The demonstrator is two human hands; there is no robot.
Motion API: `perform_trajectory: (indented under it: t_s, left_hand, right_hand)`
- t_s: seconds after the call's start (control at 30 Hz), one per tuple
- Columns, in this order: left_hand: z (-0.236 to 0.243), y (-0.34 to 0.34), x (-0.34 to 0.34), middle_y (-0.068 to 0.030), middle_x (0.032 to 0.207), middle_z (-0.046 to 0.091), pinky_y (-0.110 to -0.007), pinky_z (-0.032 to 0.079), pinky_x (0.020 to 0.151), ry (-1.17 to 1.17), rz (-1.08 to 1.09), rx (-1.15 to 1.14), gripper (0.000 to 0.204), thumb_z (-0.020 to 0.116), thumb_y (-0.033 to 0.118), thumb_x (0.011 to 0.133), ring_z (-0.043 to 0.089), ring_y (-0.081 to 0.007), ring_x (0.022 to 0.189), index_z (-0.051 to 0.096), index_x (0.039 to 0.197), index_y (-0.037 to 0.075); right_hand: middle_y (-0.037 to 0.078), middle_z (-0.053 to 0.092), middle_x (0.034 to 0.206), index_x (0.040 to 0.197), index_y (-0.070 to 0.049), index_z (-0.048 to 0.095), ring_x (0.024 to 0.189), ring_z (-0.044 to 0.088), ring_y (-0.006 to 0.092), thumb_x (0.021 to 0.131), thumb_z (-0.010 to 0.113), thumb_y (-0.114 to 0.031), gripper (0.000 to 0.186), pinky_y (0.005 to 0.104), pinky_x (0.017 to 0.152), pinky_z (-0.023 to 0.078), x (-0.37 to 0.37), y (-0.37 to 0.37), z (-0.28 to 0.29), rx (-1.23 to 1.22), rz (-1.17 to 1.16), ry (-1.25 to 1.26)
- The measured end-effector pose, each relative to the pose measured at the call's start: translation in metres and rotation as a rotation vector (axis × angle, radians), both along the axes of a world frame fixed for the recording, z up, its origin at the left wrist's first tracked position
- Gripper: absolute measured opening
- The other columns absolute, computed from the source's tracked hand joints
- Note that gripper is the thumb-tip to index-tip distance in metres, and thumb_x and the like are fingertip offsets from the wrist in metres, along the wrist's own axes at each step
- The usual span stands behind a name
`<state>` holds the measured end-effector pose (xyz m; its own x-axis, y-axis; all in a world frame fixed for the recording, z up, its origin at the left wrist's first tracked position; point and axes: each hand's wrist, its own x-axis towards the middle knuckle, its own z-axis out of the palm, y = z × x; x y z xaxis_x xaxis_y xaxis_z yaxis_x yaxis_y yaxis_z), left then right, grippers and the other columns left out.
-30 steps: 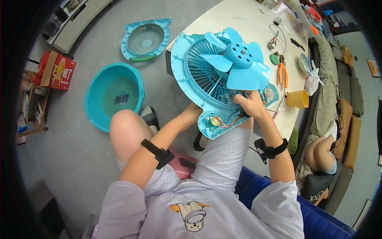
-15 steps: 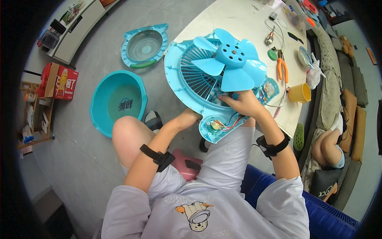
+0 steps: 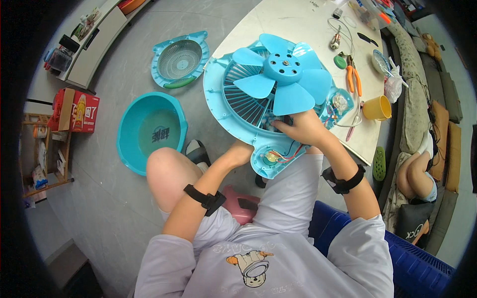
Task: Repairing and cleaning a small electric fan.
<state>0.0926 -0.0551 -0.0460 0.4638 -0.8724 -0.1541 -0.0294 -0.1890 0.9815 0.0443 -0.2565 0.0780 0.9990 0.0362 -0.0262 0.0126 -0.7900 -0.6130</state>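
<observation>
A light-blue fan housing (image 3: pixel 216 89) with exposed five-bladed fan (image 3: pixel 288 67) overhangs the white table (image 3: pixel 253 25). My left hand (image 3: pixel 241 151) grips the housing’s lower left underside, fingers hidden. My right hand (image 3: pixel 303 126) reaches under the lower blades, thumb inside the housing beside a mottled pale-blue item I cannot make out. Below sits a wired circuit piece (image 3: pixel 272 156); another electronic part (image 3: pixel 339 104) is at the right. Orange-handled pliers (image 3: pixel 354 79), a screwdriver (image 3: pixel 336 40), a green round object (image 3: pixel 340 61) and a yellow cup (image 3: pixel 375 108) lie beyond.
A teal basin (image 3: pixel 134 114) and detached fan grille (image 3: pixel 176 59) lie on the floor (image 3: pixel 109 208). A red box (image 3: pixel 82 111) and wooden shelf (image 3: pixel 47 154) stand left. A person (image 3: pixel 415 176) lies on the sofa (image 3: pixel 444 84) at right. A pink stool (image 3: pixel 238 208) is beneath me.
The view has shifted, with surroundings sitting lower and further right at left. The fan housing has moved slightly left relative to my arms; both hands stay at it.
</observation>
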Motion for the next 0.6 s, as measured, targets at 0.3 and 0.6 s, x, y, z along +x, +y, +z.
perform_trajectory:
  t_s: [0.3,0.6]
  left_hand:
    - [0.015,-0.002,-0.012,-0.0103,0.112,0.063,-0.033,0.048,0.087,0.423,0.208,-0.245,0.03,0.054,0.009,0.089,0.059,-0.0186,0.102,0.059,0.117,0.0]
    - [0.011,0.005,0.002,-0.0142,0.11,0.064,-0.035,0.049,0.086,0.101,0.032,-0.05,0.032,0.058,0.003,0.084,0.061,-0.0222,0.101,0.06,0.116,0.0]
  right_hand:
    - [0.017,0.064,0.081,0.089,0.0,0.065,0.074,0.061,0.0343,0.076,0.07,-0.018,0.023,0.0413,0.066,0.048,-0.01,0.012,-0.001,0.096,-0.121,-0.073]
    - [0.015,0.063,0.085,0.093,0.004,0.061,0.074,0.06,0.0259,0.077,0.073,-0.016,0.028,0.0363,0.069,0.049,-0.002,0.021,0.016,0.075,-0.223,0.1]
